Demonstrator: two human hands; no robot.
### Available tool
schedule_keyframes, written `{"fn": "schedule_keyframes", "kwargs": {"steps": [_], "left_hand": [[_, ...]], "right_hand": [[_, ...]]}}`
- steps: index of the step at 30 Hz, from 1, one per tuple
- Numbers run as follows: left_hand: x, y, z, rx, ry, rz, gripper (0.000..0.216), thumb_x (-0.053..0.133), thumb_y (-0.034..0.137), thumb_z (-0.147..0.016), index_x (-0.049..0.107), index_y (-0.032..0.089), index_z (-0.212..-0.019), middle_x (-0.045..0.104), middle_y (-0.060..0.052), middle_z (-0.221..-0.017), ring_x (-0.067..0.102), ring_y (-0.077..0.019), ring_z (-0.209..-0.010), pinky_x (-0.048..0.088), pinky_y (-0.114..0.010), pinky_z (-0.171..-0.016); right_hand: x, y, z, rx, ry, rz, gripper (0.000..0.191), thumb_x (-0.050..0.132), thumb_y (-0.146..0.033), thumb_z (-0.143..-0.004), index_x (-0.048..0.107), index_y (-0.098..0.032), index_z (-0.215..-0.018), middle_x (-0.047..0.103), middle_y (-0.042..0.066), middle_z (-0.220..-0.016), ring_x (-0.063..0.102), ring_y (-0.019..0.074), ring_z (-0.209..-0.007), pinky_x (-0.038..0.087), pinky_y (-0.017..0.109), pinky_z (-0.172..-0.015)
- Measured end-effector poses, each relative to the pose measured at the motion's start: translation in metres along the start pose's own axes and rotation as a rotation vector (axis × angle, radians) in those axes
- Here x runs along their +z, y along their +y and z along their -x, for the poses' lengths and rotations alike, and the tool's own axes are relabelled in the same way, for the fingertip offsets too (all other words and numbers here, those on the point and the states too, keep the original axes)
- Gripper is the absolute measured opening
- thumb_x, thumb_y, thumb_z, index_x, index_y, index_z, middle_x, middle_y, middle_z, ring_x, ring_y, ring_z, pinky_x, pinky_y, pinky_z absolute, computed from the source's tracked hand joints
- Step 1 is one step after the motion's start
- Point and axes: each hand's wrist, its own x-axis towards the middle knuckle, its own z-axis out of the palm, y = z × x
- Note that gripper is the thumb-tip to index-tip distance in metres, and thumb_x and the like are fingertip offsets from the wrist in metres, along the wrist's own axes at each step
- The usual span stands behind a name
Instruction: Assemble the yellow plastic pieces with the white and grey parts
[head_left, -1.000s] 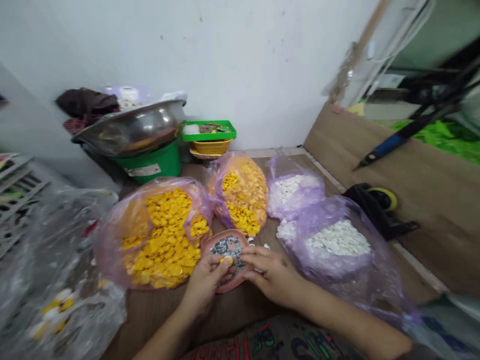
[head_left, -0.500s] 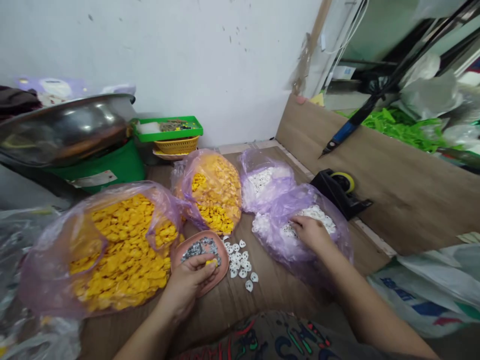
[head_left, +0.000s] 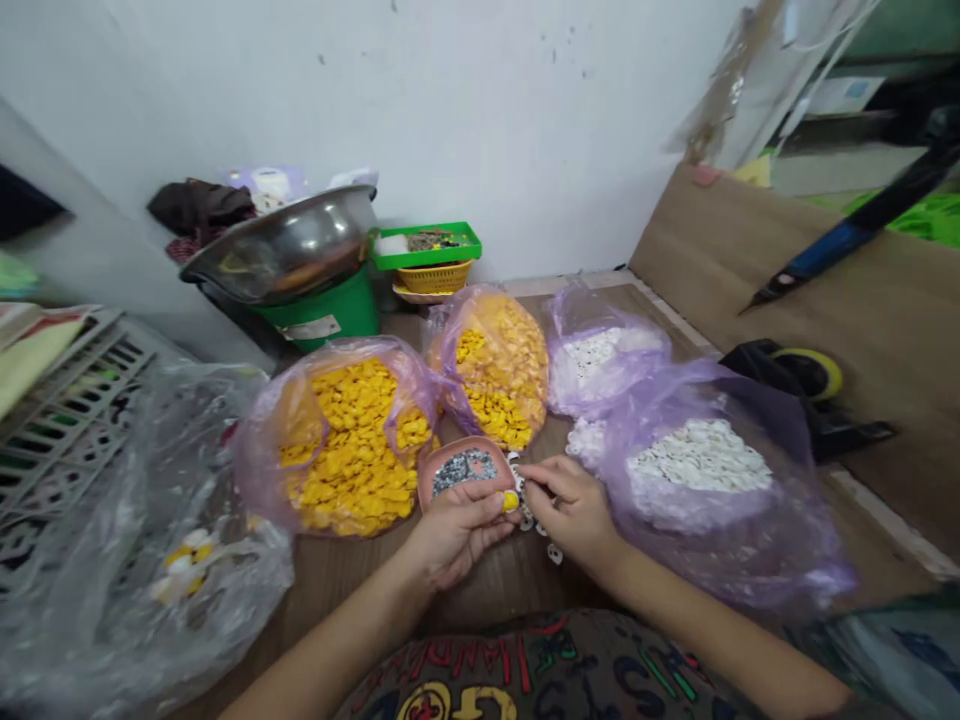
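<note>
From the head view, your left hand (head_left: 457, 525) pinches a yellow piece (head_left: 511, 500) just in front of the pink dish (head_left: 465, 468); your right hand (head_left: 574, 510) has fingers closed on a white piece (head_left: 525, 487) beside that dish; more white pieces (head_left: 553, 552) lie loose on the counter (head_left: 360, 575); judging by the full bags (head_left: 352, 440), most work remains.

4 bags (head_left: 495, 365) sit mid-frame in a row; a dish (head_left: 463, 468) lies below them, both hands below it; a bowl (head_left: 289, 240) sits upper left on a bucket (head_left: 326, 315).
</note>
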Motion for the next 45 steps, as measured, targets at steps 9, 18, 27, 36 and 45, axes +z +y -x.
{"fn": "schedule_keyframes", "kwargs": {"steps": [9,18,27,36,45], "left_hand": [[-0.022,-0.003,0.003,0.127,0.071,0.142,0.025,0.074,0.009,-0.056,0.066,0.012,-0.080,0.069,-0.005,-0.069,0.064,-0.0119,-0.062,0.050,-0.020,-0.061],[-0.023,0.000,0.002,0.115,0.002,0.165,0.028,0.078,0.017,-0.052,0.066,0.012,-0.076,0.069,-0.004,-0.069,0.063,-0.0114,-0.063,0.049,-0.019,-0.060],[-0.025,-0.006,-0.001,0.118,0.008,0.218,0.024,0.077,0.019,-0.054,0.065,0.012,-0.074,0.069,-0.004,-0.068,0.063,-0.0123,-0.063,0.049,-0.020,-0.061],[-0.022,-0.004,0.000,0.189,-0.025,0.164,0.026,0.078,0.020,-0.053,0.067,0.012,-0.075,0.069,-0.003,-0.069,0.063,-0.0121,-0.067,0.049,-0.023,-0.070],[-0.017,-0.005,0.003,0.257,0.077,0.108,0.027,0.080,0.022,-0.047,0.067,0.013,-0.069,0.069,-0.002,-0.063,0.062,-0.0115,-0.056,0.050,-0.023,-0.059]], "right_hand": [[0.010,-0.005,-0.013,-0.138,-0.312,-0.029,0.025,0.047,-0.013,-0.077,0.066,-0.020,-0.093,0.064,0.008,-0.084,0.060,0.0175,-0.080,0.050,0.031,-0.070],[0.011,-0.002,-0.013,-0.184,-0.217,-0.084,0.017,0.053,-0.015,-0.078,0.065,-0.022,-0.086,0.068,0.004,-0.080,0.063,0.0158,-0.078,0.051,0.030,-0.072],[0.021,0.004,-0.010,-0.218,-0.255,-0.068,0.017,0.054,-0.023,-0.080,0.065,-0.019,-0.092,0.066,0.008,-0.085,0.062,0.0156,-0.079,0.052,0.027,-0.070],[0.019,-0.002,-0.012,-0.288,-0.224,0.066,0.019,0.049,-0.028,-0.083,0.062,-0.017,-0.093,0.065,0.008,-0.081,0.061,0.0167,-0.079,0.052,0.028,-0.070],[0.019,-0.007,-0.012,-0.361,-0.206,0.135,0.026,0.044,-0.033,-0.086,0.062,-0.015,-0.090,0.065,0.008,-0.076,0.060,0.0163,-0.074,0.051,0.027,-0.066]]}}
